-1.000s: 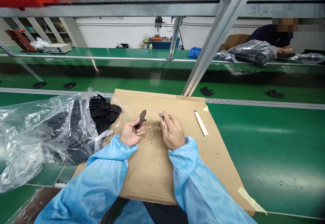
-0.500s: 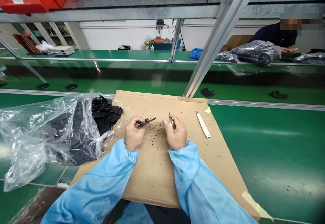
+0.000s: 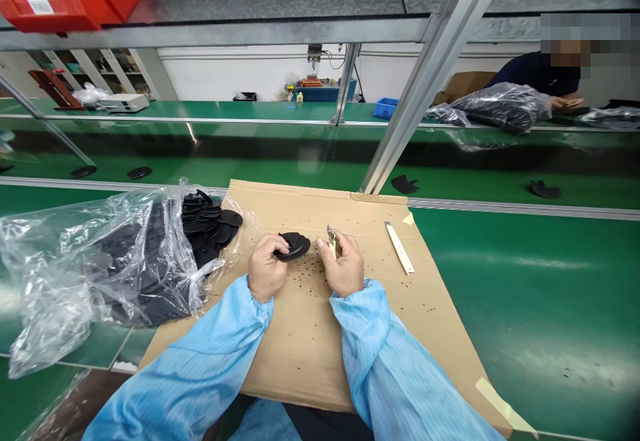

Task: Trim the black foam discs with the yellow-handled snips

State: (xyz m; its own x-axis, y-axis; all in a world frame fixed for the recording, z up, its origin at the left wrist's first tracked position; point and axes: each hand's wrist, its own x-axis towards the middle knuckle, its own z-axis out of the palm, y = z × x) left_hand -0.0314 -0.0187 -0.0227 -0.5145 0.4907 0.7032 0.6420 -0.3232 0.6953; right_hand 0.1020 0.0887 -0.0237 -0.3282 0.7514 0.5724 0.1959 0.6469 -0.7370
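Observation:
My left hand (image 3: 267, 268) pinches a black, roundish flat plastic part (image 3: 296, 246) by its left edge, above the cardboard sheet (image 3: 280, 348). Its broad face is tilted up towards me. My right hand (image 3: 344, 264) is closed round cutting pliers (image 3: 332, 238) with pale handles, jaws pointing up and away. The jaws are a short gap to the right of the black part, not touching it. Small black crumbs lie scattered on the cardboard beneath and between the hands. Right of my right hand lies a cream-handled utility knife (image 3: 399, 248).
A clear plastic bag (image 3: 100, 261) spills a pile of black parts (image 3: 207, 224) at left. Behind the cardboard runs a green conveyor belt (image 3: 250, 168) carrying several black parts. A slanted metal post (image 3: 415, 88) rises at back right. A co-worker (image 3: 540, 71) sits beyond.
My left hand has turned the black part from nearly edge-on to face-up. The pliers have shifted slightly left with my right hand. The parts on the belt at right have moved slightly left.

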